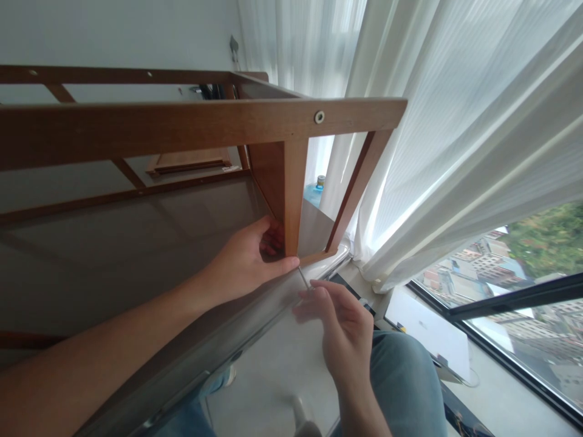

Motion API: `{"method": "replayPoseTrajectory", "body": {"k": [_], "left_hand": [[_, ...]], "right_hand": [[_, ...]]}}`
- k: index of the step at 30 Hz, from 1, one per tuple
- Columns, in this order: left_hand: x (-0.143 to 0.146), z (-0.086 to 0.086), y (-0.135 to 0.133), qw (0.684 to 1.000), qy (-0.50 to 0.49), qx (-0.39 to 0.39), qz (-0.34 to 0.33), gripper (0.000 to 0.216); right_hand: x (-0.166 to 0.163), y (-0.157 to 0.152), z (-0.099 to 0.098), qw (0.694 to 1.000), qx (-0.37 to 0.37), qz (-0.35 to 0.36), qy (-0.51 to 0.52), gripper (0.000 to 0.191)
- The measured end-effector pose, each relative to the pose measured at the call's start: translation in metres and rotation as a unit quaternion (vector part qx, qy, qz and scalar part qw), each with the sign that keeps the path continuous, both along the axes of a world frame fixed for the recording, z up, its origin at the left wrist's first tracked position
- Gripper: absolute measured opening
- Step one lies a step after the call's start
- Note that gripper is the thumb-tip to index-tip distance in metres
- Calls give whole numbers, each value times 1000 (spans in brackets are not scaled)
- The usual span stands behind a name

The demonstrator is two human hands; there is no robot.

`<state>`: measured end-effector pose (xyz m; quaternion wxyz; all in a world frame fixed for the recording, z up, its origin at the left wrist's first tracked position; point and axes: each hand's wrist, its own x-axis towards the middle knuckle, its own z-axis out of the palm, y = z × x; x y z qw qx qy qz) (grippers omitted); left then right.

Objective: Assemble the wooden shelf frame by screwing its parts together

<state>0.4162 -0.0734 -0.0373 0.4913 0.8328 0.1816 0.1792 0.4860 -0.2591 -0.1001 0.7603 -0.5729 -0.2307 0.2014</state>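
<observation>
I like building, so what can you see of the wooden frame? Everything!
The brown wooden frame has rails, posts and a flat panel. A ring circles a dark hole near the front rail's right end. It seems to rest on a grey surface. The left hand grips one post's lower end, where a thin rod in the right hand reaches.

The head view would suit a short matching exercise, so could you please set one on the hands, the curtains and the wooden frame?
1. left hand
2. right hand
3. curtains
4. wooden frame

A. white, hanging beside the window
B. holding a thin rod
C. brown, with a round fitting in its upper rail
D. at the lower end of a post

Pairs: 1-D, 2-B, 3-A, 4-C
</observation>
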Motion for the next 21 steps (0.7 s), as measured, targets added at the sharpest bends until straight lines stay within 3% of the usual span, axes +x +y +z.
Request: {"method": "replayPoseTrajectory", "body": {"k": [21], "left_hand": [[-1, 1, 0, 1000, 8, 20, -2, 41]], "right_hand": [[2, 0, 5, 998, 29, 28, 44, 25]]}}
